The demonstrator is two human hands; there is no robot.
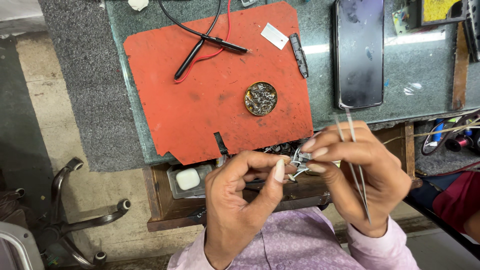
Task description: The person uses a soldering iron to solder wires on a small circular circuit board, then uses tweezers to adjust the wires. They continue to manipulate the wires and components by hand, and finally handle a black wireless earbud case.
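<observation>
Both hands meet over the counter (410,70) edge, the left hand (245,192) and right hand (360,175) pinching one small metal part (300,159), tweezers (356,165) tucked unused in the right, so fitting seems mid-way.

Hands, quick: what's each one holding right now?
Left hand: pinched shut on the small metal part.
Right hand: fingertips on the same part, tweezers tucked in its grip.
</observation>
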